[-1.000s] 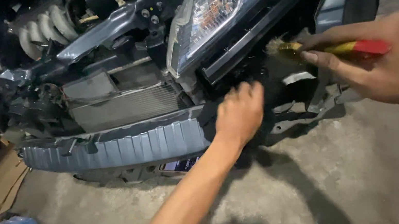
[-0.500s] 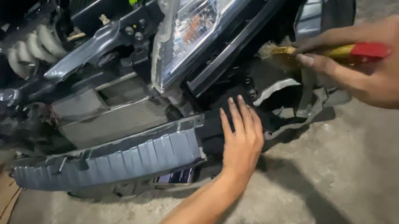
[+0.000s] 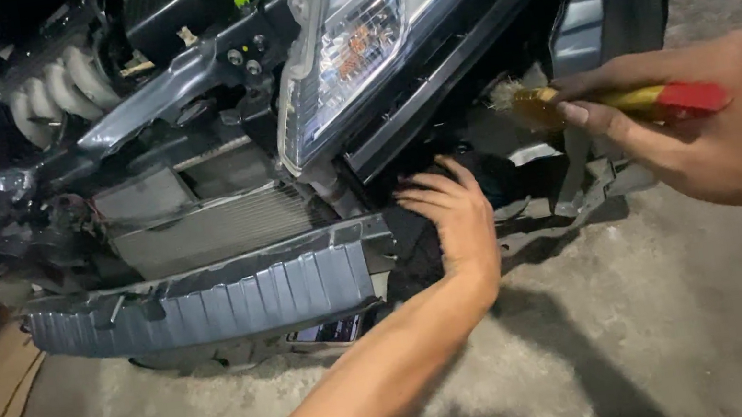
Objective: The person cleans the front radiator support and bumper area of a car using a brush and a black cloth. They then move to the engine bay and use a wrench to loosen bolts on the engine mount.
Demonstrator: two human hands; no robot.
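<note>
The brush has a yellow-and-red handle and frayed pale bristles. My right hand grips it tight, while my left hand lies open beneath the headlight.

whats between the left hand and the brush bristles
In the head view, only dark car bodywork below the headlight separates the left hand from the brush bristles.

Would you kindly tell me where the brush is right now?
In the head view, the brush is at upper right, held in the right hand, its bristles just below the headlight and above the left hand.
</note>
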